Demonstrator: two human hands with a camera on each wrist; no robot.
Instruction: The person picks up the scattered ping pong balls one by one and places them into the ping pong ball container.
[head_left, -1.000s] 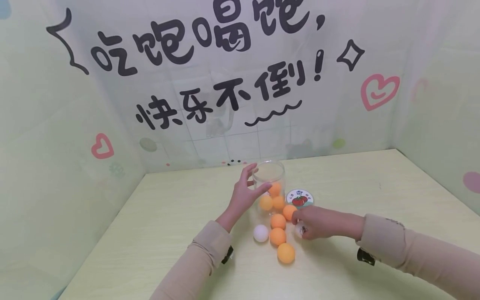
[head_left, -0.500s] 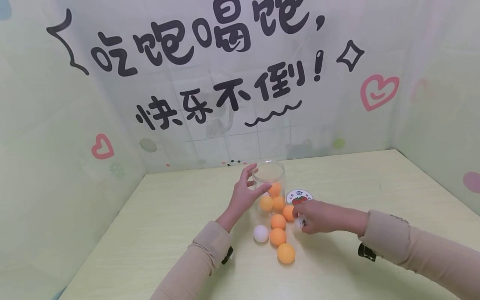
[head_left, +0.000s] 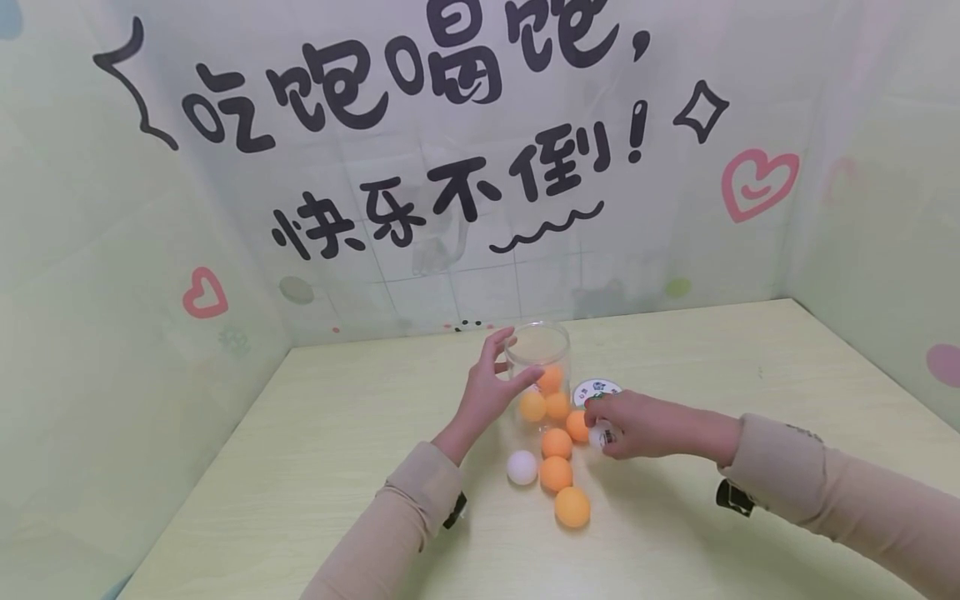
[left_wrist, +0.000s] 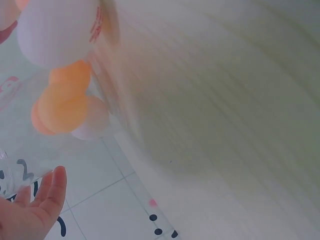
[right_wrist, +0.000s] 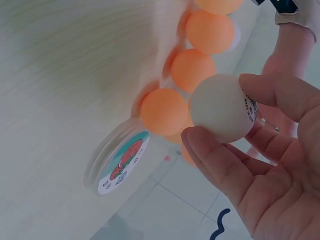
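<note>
Head view: the left hand (head_left: pixel 487 392) curls its fingers round the side of an upright clear jar (head_left: pixel 537 358), which stands lidless near the middle of the pale green table (head_left: pixel 750 358). Three orange balls already lie in the jar's bottom. The right hand (head_left: pixel 630 423), just right of the jar, pinches a white ball (right_wrist: pixel 222 107) between thumb and fingertips; the right wrist view shows it lifted clear of the tabletop. The jar's lid (head_left: pixel 596 390), with a tomato label, lies flat just behind that hand.

Still on the table, in front of the jar: four orange balls in a rough line, the nearest one (head_left: pixel 572 507) at its near end, and a second white ball (head_left: pixel 522 467) to their left.

Judged progress: loading is partly done. One ball is in hand, five wait outside, and the lid is off.
</note>
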